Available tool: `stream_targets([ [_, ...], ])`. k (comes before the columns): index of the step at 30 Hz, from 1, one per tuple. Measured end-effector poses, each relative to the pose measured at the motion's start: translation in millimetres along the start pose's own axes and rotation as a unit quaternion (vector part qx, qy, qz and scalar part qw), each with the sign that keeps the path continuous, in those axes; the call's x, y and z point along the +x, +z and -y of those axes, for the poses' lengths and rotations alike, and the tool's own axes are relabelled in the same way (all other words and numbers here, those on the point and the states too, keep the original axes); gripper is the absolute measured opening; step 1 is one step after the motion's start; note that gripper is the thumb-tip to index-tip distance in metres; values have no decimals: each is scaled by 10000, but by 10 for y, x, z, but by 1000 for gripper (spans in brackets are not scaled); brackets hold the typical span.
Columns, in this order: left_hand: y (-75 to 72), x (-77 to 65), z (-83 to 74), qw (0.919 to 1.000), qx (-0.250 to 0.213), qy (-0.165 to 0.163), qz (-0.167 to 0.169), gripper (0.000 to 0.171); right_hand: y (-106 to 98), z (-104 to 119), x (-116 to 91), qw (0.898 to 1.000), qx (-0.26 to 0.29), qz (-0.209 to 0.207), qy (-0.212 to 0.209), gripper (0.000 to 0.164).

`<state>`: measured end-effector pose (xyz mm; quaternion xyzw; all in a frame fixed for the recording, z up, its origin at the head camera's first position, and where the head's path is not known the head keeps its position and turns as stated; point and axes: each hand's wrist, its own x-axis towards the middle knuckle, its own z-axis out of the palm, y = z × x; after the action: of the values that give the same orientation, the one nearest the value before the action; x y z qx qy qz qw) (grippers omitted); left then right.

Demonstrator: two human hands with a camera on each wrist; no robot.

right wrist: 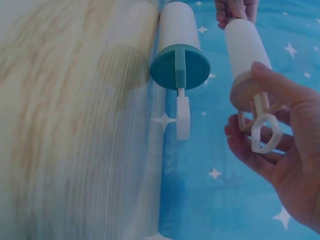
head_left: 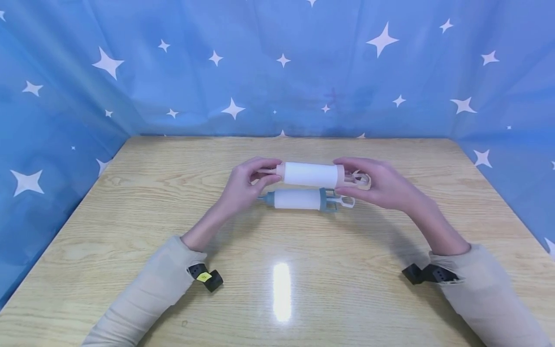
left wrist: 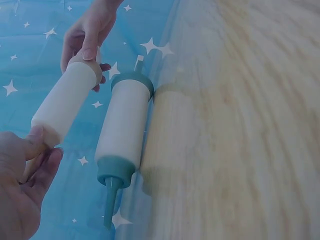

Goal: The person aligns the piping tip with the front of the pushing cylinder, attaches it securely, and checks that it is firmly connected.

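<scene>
Both hands hold a white syringe-like tube (head_left: 311, 174) with pale pink end caps, level above the table. At its nozzle end, my left hand (head_left: 243, 185) pinches the cap between thumb and fingers. The other end is in my right hand (head_left: 386, 185), thumb and fingers gripping the pink cap beside a white ring handle (right wrist: 266, 134). A second such tube (head_left: 297, 199), with teal caps, a thin teal nozzle (left wrist: 111, 205) and a white pull handle (right wrist: 183, 117), lies on the table just nearer to me. Neither hand touches it.
The light wooden table (head_left: 217, 289) carries a bright glare spot near its front. A blue curtain (head_left: 277, 86) with white stars hangs along the back and both sides. Each wrist wears a black strap with a small camera (head_left: 213, 281).
</scene>
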<state>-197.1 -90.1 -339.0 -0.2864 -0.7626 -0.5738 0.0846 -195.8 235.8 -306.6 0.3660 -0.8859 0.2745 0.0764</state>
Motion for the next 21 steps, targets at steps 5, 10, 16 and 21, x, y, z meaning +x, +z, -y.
stream_targets([
  [5, -16, 14, 51, 9998, 157, -75, 46, 30, 28, -30, 20, 10000, 18, 32, 11, 58],
  [10, -12, 42, 77, 9990, 426, -49, 90, 29, 31, -69, 17, 9999, 133, 91, 34, 57],
  [16, -6, 80, 121, 9981, 606, -52, 134, 29, 35, -138, 26, 9997, 182, 146, -60, 56],
  [21, -11, 138, 158, 9973, 706, -129, 133, 29, 56, -246, 59, 9996, 186, 164, -143, 55],
])
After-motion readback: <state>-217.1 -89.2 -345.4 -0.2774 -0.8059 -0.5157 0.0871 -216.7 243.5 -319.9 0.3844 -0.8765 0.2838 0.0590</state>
